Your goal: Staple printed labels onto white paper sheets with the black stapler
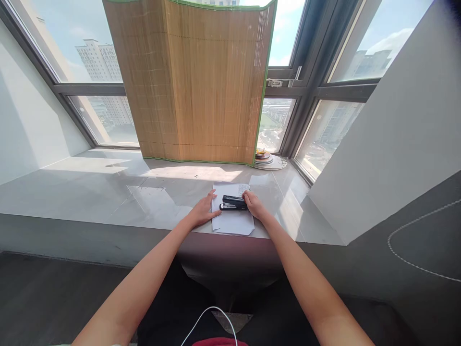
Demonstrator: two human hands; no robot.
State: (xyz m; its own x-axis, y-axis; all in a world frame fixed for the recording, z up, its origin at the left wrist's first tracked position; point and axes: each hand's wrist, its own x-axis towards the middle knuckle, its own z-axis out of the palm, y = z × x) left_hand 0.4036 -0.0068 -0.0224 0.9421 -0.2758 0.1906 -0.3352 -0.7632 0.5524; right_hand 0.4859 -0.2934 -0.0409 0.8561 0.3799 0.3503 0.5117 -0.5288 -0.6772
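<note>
We seem to be positioning: our bare left hand, fingers apart, touches flat white rectangular paper sheets; our bare right hand is clamped on the long, glossy black stapler over them — next calls for alignment. Beyond, a slatted tan bamboo blind, green-edged.

One stapler, two hands

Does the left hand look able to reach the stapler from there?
Probably yes: the left hand touches the paper, near the free end of the stapler, with nothing visible between them.
</note>
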